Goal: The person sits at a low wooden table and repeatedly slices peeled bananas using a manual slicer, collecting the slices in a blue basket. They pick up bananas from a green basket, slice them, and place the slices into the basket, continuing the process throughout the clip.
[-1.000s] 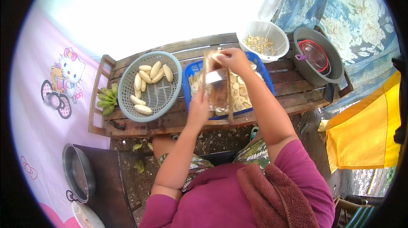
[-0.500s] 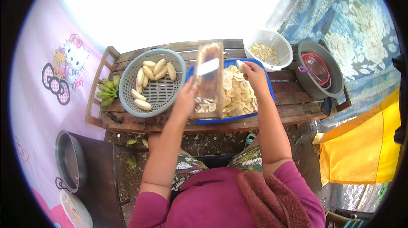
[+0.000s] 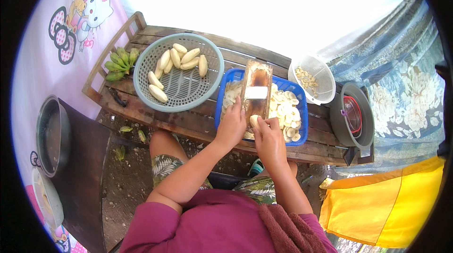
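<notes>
My left hand [image 3: 231,125] grips the left edge of a wooden slicer [image 3: 260,77] with a shiny metal plate across its middle. The slicer rests face up over a blue basket [image 3: 304,120]. At the slicer's near end, my right hand [image 3: 270,142] pinches a short piece of peeled banana [image 3: 255,121] against the board. Pale round banana slices [image 3: 287,111] fill the basket on both sides of the board; those beneath it are hidden. To the left, several whole peeled bananas [image 3: 190,55] lie in a round grey-green colander [image 3: 141,85].
Everything stands on a slatted wooden bench [image 3: 188,128]. Unpeeled green bananas [image 3: 121,63] lie at its left end. Rightward are a white strainer [image 3: 325,76] with small pieces and a grey basin [image 3: 337,120] holding a red-rimmed strainer [image 3: 351,111]. A metal basin [image 3: 53,135] sits on the dark side table [image 3: 85,172].
The slicer has gone from upright and blurred to lying face up. My right hand has brought the banana piece from the basket's far right onto the slicer's near end. The whole view has turned.
</notes>
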`<state>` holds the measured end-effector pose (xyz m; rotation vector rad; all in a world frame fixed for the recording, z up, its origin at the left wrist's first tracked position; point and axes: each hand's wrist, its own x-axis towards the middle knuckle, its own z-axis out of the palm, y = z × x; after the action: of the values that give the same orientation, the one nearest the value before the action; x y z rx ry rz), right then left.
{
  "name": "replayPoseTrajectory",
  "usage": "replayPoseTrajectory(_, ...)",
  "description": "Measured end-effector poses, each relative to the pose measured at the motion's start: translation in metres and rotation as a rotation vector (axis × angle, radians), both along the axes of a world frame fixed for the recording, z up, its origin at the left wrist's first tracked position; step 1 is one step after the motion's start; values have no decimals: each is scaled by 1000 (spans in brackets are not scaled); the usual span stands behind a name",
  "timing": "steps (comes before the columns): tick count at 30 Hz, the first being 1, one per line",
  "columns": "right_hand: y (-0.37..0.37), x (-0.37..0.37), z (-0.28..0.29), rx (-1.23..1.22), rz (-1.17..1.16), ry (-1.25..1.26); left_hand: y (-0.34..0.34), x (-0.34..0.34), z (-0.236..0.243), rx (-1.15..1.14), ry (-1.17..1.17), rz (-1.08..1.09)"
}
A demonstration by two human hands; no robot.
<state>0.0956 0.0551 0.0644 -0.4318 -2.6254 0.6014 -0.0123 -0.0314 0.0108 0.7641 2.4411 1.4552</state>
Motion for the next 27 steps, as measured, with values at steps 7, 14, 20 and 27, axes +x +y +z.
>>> replayPoseTrajectory(7,78,-117,-6,130,-76,101,0,1,0,22,-15,-5)
replayPoseTrajectory(14,31,-45,-4,92,-39,19,-3,1,3,-11,-33,-4)
replayPoseTrajectory(20,22,-29,-7,74,-8,35,-1,4,-3,33,-37,30)
replayPoseTrajectory(27,74,-107,-4,99,7,108,-4,2,6,-5,-57,12)
